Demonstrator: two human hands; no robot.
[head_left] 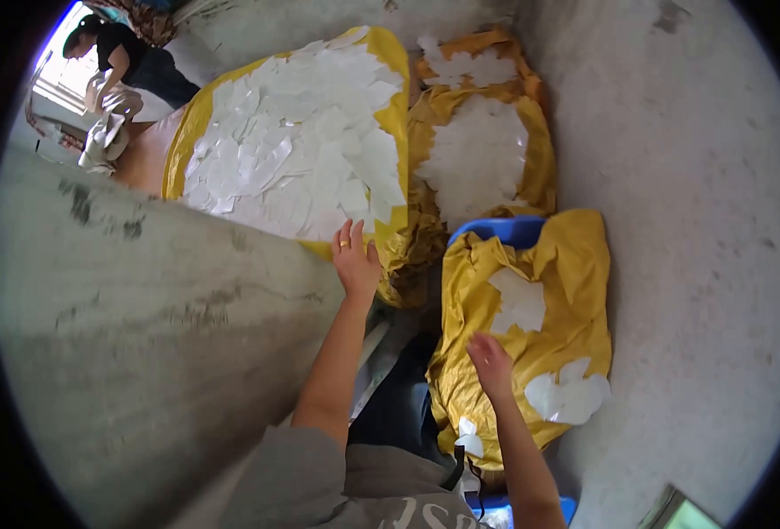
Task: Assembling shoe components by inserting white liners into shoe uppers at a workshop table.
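Note:
My left hand (pixel 355 257) rests flat, fingers spread, on the near edge of a large yellow bag (pixel 396 66) heaped with white paper pieces (pixel 297 132). A ring shows on one finger. My right hand (pixel 490 360) lies on a smaller crumpled yellow bag (pixel 575 264) draped over a blue container (pixel 504 231); it touches the yellow material and holds nothing that I can see. A few white pieces (pixel 569 395) lie on this bag, one patch (pixel 519 300) just above my hand.
A third yellow bag (pixel 535 167) with white pieces stands behind, between the other two. Grey concrete walls or floor (pixel 143 335) curve on the left and right. Another person (pixel 112 62) bends over pale material at the far upper left.

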